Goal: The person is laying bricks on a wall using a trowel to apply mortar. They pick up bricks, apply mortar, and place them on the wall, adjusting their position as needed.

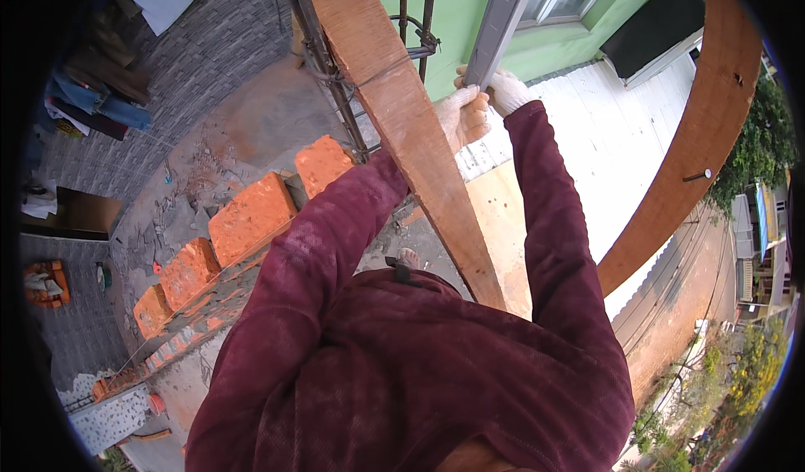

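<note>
Against the pale-green wall (457, 15) at upper centre, the white-gloved right hand (508, 92) grips a long grey bar (501, 28), best steadied by the white-gloved left hand (464, 122), its grip unclear.

The right grip (508, 93) holds a grey bar (501, 28), the left grip (465, 118) at its lower end.
</note>
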Demonstrator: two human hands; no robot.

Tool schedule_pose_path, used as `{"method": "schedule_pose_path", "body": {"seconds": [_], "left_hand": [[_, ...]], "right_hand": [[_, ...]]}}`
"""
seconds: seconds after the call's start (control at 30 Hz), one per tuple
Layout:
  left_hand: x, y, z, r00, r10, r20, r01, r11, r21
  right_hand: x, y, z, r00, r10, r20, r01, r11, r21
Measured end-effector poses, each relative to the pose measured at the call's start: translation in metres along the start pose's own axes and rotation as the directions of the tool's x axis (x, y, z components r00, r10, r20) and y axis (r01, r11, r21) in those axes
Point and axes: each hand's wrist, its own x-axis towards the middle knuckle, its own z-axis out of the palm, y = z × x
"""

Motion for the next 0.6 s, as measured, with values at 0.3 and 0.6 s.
{"method": "schedule_pose_path", "body": {"seconds": [0.3, 0.6], "left_hand": [[0.005, 0.002, -0.010, 0.988, 0.144, 0.056, -0.125, 0.958, -0.256], [0.004, 0.013, 0.021, 0.924, 0.321, -0.205, -0.288, 0.941, 0.175]], "right_hand": [[0.008, -0.006, -0.007, 0.998, -0.006, 0.056, 0.005, 1.000, 0.029], [0.022, -0.008, -0.015, 0.990, -0.053, 0.134, 0.087, 0.962, -0.259]]}}
